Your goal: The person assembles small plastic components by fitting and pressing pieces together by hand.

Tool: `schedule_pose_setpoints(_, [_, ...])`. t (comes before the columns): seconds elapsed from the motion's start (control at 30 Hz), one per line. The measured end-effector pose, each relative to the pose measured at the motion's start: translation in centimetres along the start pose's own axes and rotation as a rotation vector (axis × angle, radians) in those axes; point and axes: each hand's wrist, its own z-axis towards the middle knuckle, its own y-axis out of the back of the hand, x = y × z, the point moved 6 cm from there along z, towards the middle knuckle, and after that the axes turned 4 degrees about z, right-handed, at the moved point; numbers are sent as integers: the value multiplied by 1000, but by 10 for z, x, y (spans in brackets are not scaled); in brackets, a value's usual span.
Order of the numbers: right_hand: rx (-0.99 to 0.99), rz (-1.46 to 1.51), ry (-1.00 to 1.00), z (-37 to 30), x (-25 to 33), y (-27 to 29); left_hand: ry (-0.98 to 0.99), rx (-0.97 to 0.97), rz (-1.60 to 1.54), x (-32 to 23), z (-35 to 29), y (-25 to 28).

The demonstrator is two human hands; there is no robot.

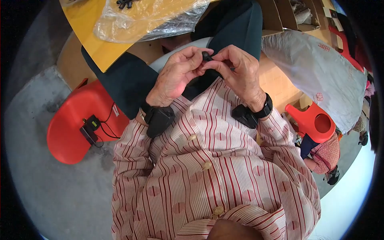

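Both my hands meet above my lap, close to the yellow table's near edge. Between their fingertips is a small black part (207, 57), dark and rounded, too small to make out its kind. My left hand (179, 71) pinches it from the left, thumb and forefinger closed. From the other side my right hand (239, 72) grips it too, its thumb and forefinger pressed together. On the yellow table (90, 38) lies a crumpled clear plastic bag (148, 20), with several similar black pieces (125, 3) at the far edge.
A red plastic chair (68, 132) at the left carries a small black device (91, 129) with cables. To the right are a large grey-white sack (316, 68), a red stool (314, 122) and open cardboard boxes (270, 16). Another person (326, 154) is partly visible at the far right.
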Motion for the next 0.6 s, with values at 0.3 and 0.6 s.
schedule_pose_setpoints(0.3, [52,-2,-30,-2,-7,-7,10,-9,-12,7,0,8])
schedule_pose_setpoints(0.6, [110,-56,3,-3,-14,-14,17,30,-10,13,4,19])
